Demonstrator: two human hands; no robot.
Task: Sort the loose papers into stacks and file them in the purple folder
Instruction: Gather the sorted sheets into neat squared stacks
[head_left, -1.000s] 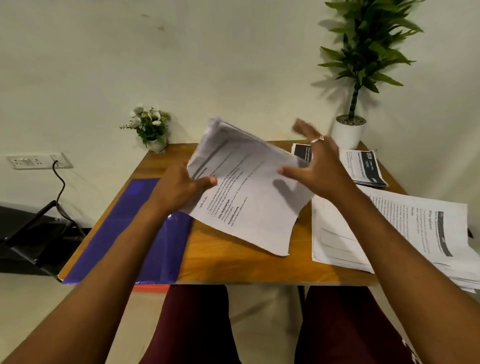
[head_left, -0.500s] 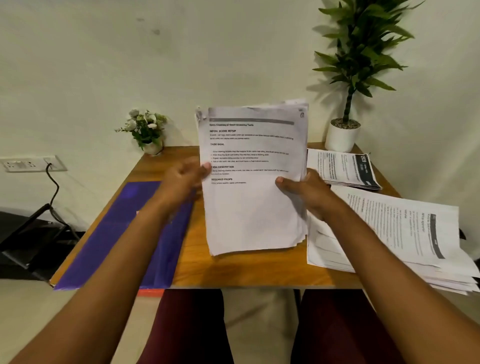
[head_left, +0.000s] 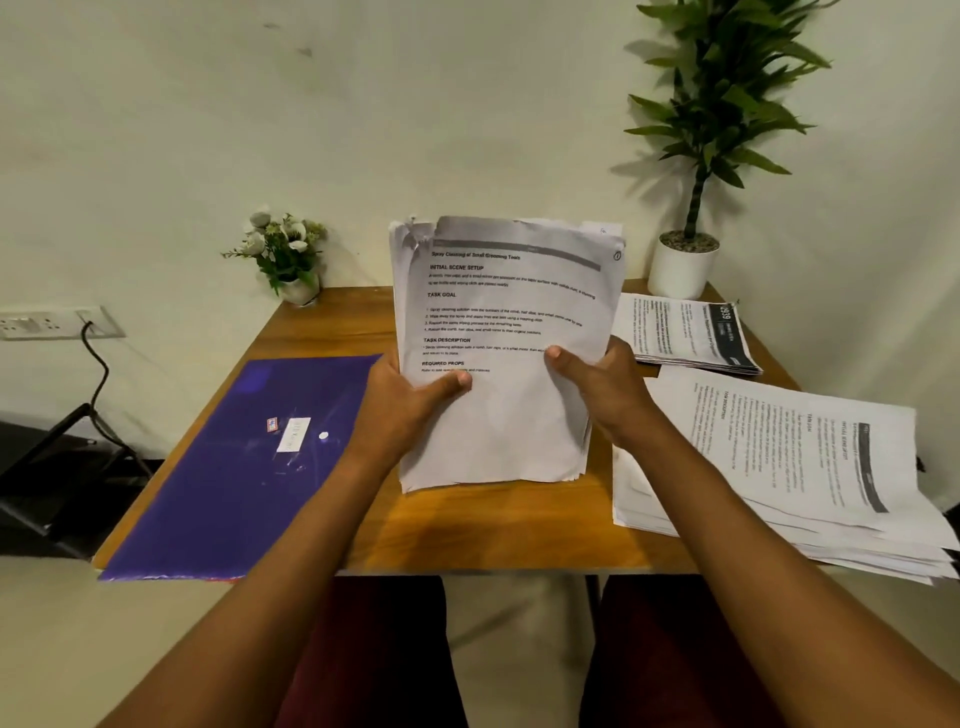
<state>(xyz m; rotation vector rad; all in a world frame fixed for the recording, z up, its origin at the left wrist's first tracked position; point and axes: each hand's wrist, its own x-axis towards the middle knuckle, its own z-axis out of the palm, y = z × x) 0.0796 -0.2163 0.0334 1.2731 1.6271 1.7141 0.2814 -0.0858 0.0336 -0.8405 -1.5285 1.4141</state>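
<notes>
I hold a stack of printed papers (head_left: 498, 415) upright over the middle of the wooden table (head_left: 467, 530), its lower edge near the tabletop. My left hand (head_left: 410, 400) grips the stack's left edge, thumb on the front page. On the right edge, my right hand (head_left: 597, 384) grips it the same way. The purple folder (head_left: 244, 467) lies flat and closed on the table's left side. A big loose pile of papers (head_left: 789, 467) lies on the right, overhanging the table edge. A smaller stack (head_left: 685, 332) sits behind it.
A small flower pot (head_left: 291, 265) stands at the table's back left. At the back right corner is a tall green plant in a white pot (head_left: 680, 265). A wall socket with a black cable (head_left: 57, 322) is at the left. My legs show below the table.
The stack went from tilted in my left hand alone to upright and squared between both hands. My right hand came off the air and took hold of the right edge.
</notes>
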